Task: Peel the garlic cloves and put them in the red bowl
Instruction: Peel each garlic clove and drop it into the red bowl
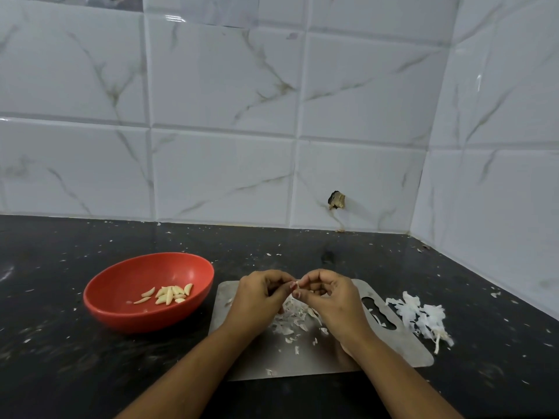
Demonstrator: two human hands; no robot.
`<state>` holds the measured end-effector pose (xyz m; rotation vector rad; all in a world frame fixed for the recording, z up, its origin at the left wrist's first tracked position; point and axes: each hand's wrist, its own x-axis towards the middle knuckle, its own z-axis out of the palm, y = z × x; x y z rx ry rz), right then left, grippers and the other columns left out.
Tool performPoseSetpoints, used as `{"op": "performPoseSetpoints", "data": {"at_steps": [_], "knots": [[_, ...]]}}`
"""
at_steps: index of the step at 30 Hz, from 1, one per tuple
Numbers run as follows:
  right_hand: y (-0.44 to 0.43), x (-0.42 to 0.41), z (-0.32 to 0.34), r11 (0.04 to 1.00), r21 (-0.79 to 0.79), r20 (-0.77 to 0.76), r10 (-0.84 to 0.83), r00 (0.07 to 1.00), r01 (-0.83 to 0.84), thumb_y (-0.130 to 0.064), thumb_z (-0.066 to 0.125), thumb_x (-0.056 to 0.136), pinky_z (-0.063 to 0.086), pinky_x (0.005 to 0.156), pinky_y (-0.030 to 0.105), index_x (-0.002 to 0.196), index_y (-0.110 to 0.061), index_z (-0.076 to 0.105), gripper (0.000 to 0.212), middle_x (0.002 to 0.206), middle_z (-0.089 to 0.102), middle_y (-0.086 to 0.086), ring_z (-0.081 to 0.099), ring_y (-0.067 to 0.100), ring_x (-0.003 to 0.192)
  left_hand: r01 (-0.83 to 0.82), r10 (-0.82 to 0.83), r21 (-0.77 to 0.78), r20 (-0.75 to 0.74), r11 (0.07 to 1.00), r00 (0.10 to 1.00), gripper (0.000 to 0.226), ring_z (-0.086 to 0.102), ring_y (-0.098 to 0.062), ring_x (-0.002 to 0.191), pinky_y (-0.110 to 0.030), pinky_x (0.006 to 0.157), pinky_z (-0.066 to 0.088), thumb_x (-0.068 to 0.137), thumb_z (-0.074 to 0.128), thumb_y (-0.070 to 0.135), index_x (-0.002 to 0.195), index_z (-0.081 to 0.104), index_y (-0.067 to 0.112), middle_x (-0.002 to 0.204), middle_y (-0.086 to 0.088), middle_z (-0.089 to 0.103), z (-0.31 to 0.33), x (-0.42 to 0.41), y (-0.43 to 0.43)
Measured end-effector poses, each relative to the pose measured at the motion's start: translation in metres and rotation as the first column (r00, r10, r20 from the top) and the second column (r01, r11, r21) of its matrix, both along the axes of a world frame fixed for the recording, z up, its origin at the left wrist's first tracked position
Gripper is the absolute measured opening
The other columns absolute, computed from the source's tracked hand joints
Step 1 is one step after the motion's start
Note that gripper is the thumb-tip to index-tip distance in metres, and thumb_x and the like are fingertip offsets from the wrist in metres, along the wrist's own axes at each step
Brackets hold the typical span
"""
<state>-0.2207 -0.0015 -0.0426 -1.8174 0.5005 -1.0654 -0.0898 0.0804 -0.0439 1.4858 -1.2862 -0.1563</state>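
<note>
Where the two sets of fingertips meet, a small pale garlic clove (297,284) is pinched from both sides. It is tiny in view, and a white flake seems to stand off it, possibly loosened skin.

- Left hand (260,297): fingers (279,277) curled inward, thumb and forefinger closed on the clove's left end.
- Right hand (331,297): fingers (313,275) curled likewise, tips closed on the clove's right end, the other fingers folded beneath the palm.
- Both hands are raised over the far part of the steel cutting board (348,362), knuckles nearly touching. Forearms enter from the near edge of the view.
- Loose skins (295,320): scattered on the board directly under the hands.
- Red bowl (121,269): on the counter just left of the board, apart from the left hand. It holds the peeled cloves (171,294), about a dozen, lying together on its floor.
- Heap of papery skins (423,317): on the counter just beyond the board's right end, beside the handle slot.
- Black countertop (60,358): speckled with small white flakes.
- Marble-patterned tile wall (211,146): behind and to the right, with a dark broken hole (336,200) low down.
</note>
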Motion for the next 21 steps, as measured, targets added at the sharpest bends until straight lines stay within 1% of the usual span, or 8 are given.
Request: {"op": "performPoseSetpoints", "data": {"at_steps": [2, 5, 9, 13, 17, 19, 21], "knots": [[-0.0006, 0.0005, -0.0002, 0.998, -0.06, -0.013, -0.032, 0.999, 0.031, -0.012, 0.081, 0.075, 0.057, 0.074, 0.027, 0.081, -0.014, 0.073, 0.01, 0.079, 0.073, 0.0, 0.067, 0.011, 0.076, -0.007, 0.007, 0.012, 0.002, 1.0, 1.0, 0.014, 0.06, -0.003, 0.049, -0.014, 0.05, 0.046, 0.089, 0.064, 0.009, 0.088, 0.075, 0.019, 0.065, 0.01, 0.07, 0.0001, -0.0006, 0.0006], [-0.001, 0.0017, -0.0007, 0.995, -0.095, -0.015, -0.031, 0.999, 0.029, -0.01, 0.078, 0.078, 0.058, 0.078, 0.031, 0.082, -0.014, 0.074, 0.007, 0.081, 0.073, 0.001, 0.069, 0.015, 0.08, -0.021, 0.021, 0.015, -0.001, 1.0, 1.0, 0.014, 0.062, -0.004, 0.052, -0.016, 0.052, 0.048, 0.089, 0.064, 0.009, 0.09, 0.075, 0.017, 0.07, 0.006, 0.072, 0.0001, -0.0009, 0.0011], [-0.0004, 0.0025, -0.0009, 0.997, -0.078, 0.01, -0.01, 1.0, 0.011, -0.003, 0.076, 0.078, 0.058, 0.075, 0.028, 0.083, -0.009, 0.072, 0.008, 0.081, 0.073, 0.004, 0.07, 0.016, 0.078, -0.028, 0.028, 0.004, -0.011, 1.0, 1.0, 0.015, 0.062, -0.003, 0.051, -0.014, 0.051, 0.047, 0.087, 0.066, 0.008, 0.083, 0.075, 0.02, 0.065, 0.006, 0.07, 0.0008, -0.0015, 0.0015], [-0.0005, 0.0027, -0.0016, 0.997, -0.067, 0.021, 0.045, 0.999, -0.044, -0.002, 0.074, 0.08, 0.057, 0.075, 0.026, 0.084, -0.009, 0.071, 0.008, 0.081, 0.073, 0.004, 0.071, 0.014, 0.08, -0.012, 0.012, -0.003, -0.005, 1.0, 1.0, 0.015, 0.062, -0.005, 0.05, -0.015, 0.052, 0.048, 0.087, 0.066, 0.006, 0.084, 0.074, 0.018, 0.069, 0.001, 0.072, 0.0025, 0.0003, 0.0027], [-0.0031, 0.0032, -0.0025, 0.998, -0.044, 0.059, 0.049, 0.997, -0.046, -0.002, 0.074, 0.08, 0.056, 0.074, 0.025, 0.085, -0.004, 0.069, 0.007, 0.08, 0.073, 0.007, 0.071, 0.016, 0.079, -0.011, 0.012, -0.029, 0.017, 1.0, 1.0, 0.013, 0.061, -0.004, 0.05, -0.016, 0.052, 0.048, 0.088, 0.066, 0.01, 0.083, 0.074, 0.019, 0.068, 0.002, 0.071, 0.0025, 0.001, 0.0025], [-0.003, 0.0034, -0.0025, 0.998, -0.057, 0.063, 0.038, 0.997, -0.034, -0.006, 0.074, 0.081, 0.055, 0.071, 0.023, 0.085, -0.007, 0.07, 0.006, 0.08, 0.073, 0.005, 0.07, 0.013, 0.077, -0.008, 0.008, -0.041, -0.002, 0.999, 1.0, 0.011, 0.062, -0.006, 0.052, -0.016, 0.052, 0.048, 0.089, 0.065, 0.012, 0.085, 0.073, 0.018, 0.07, 0.003, 0.071, 0.0008, 0.0005, 0.0017], [-0.0027, 0.0033, -0.0028, 0.994, -0.109, 0.038, -0.007, 0.999, 0.011, -0.012, 0.074, 0.082, 0.051, 0.065, 0.018, 0.084, -0.015, 0.071, 0.004, 0.08, 0.072, -0.002, 0.066, 0.007, 0.071, 0.021, -0.022, -0.051, -0.029, 0.998, 0.999, 0.009, 0.063, -0.007, 0.054, -0.017, 0.053, 0.049, 0.09, 0.065, 0.016, 0.089, 0.074, 0.016, 0.073, 0.002, 0.072, -0.0002, -0.001, 0.0012]]}}
